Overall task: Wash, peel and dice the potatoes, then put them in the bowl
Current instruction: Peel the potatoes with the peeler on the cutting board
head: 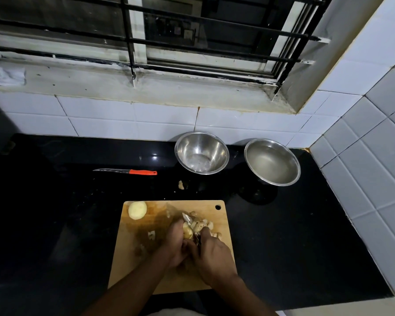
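1. Step in hand: dicing. My right hand [211, 249] grips the handle of a knife [188, 221] whose blade lies across a peeled potato piece [187, 232] on the cutting board [146, 265]. My left hand [173, 245] curls round that piece to steady it, fingertips close beside the blade.
2. Next move, as I judge it: press the blade down through the piece, keeping my left fingertips tucked back.
3. Task's thing: pale cut cubes [204, 225] lie heaped just right of the blade. A whole peeled potato [137, 209], smooth and pale yellow, waits at the board's far left corner.
4. Two steel bowls [201, 153] [271, 161] stand beyond the board; neither holds any dice yet. An orange-handled knife [143, 172] lies idle on the counter.
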A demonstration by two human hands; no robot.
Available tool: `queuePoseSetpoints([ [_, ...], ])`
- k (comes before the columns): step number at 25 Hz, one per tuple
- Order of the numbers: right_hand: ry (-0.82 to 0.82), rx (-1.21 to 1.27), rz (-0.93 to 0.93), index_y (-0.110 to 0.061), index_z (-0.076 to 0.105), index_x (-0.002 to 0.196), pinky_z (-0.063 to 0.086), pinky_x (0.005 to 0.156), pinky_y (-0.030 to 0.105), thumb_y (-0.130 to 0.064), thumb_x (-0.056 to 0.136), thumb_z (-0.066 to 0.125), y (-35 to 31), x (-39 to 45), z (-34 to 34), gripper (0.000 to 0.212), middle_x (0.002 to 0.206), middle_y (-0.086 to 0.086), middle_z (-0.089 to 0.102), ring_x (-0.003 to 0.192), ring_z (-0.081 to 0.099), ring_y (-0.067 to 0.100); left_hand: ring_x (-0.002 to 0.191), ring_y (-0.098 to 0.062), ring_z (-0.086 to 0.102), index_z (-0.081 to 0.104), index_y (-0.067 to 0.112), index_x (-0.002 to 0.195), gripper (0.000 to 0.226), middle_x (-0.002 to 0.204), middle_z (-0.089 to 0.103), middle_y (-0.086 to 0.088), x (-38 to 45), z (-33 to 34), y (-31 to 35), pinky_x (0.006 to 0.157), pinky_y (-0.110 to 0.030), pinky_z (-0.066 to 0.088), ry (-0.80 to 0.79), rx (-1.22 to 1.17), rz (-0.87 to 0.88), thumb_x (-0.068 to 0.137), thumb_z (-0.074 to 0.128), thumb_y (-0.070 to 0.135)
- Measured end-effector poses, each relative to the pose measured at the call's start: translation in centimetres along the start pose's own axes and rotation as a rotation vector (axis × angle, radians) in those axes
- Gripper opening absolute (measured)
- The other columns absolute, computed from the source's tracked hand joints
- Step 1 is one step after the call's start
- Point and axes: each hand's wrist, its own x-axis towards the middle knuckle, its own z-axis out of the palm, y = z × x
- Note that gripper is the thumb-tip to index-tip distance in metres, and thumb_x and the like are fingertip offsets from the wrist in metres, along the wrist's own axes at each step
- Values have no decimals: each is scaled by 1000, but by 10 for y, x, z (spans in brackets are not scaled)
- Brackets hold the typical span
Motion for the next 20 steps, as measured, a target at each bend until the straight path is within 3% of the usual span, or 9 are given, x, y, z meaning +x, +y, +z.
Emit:
queuePoseSetpoints([
  [2, -31, -70, -12, -18, 45, 129, 34, 67, 32, -66, 91, 20, -5, 0, 0, 66, 102, 1, 70, 93, 65, 23, 54, -18, 66, 67, 5, 85, 46, 66, 69, -8, 0, 2, 0, 48, -22, 49, -16, -28, -1, 102, 39, 37],
  [5, -45, -100, -12, -23, 46, 125, 33, 65, 30, -69, 85, 20, -9, 1, -1, 66, 100, -1, 70, 90, 67, 20, 88, -32, 67, 71, 4, 95, 43, 94, 71, -17, -3, 3, 3, 85, -39, 52, -19, -87, 6, 97, 46, 39],
  [6, -22, -86, -13, -24, 47, 124, 34, 66, 31, -70, 89, 20, -8, 0, -1, 64, 99, -1, 70, 89, 66, 20, 90, -33, 67, 72, 3, 97, 44, 97, 71, -17, -5, 3, 5, 89, -42, 51, -35, -92, 6, 97, 47, 40],
  [9, 55, 11, 32, -25, 49, 116, 39, 70, 34, -71, 95, 27, -2, 0, -3, 55, 96, -1, 69, 92, 65, 21, 82, -28, 69, 74, 4, 93, 48, 91, 73, -14, -11, 5, 10, 80, -38, 53, -111, -86, -2, 99, 46, 43],
  [12, 46, 21, 72, -28, 49, 115, 43, 70, 32, -82, 85, 32, 4, 6, -10, 64, 96, -4, 68, 92, 64, 18, 76, -22, 68, 74, 5, 94, 53, 88, 73, -12, -15, 5, 11, 68, -33, 51, -120, -48, -15, 101, 42, 47],
  [15, 34, 18, 85, -29, 47, 111, 50, 74, 33, -89, 79, 30, 11, 12, -14, 69, 95, -5, 68, 90, 65, 17, 46, -10, 43, 67, 15, 69, 58, 56, 55, 0, -21, 6, 16, 43, -22, 25, -141, 25, -65, 97, 43, 60],
  [17, 44, 42, 93, -30, 47, 106, 52, 75, 35, -88, 80, 28, 14, 13, -14, 67, 92, -5, 68, 88, 65, 16, 42, -7, 31, 59, 19, 60, 61, 50, 41, 5, -21, 7, 19, 42, -20, 17, -152, 46, -80, 94, 43, 67],
  [20, 41, 70, 102, -29, 47, 105, 53, 76, 37, -89, 81, 26, 16, 16, -15, 68, 87, -5, 66, 83, 64, 14, 42, -7, 28, 52, 19, 59, 58, 50, 37, 6, -20, 6, 17, 43, -20, 17, -135, 65, -50, 93, 45, 67],
])
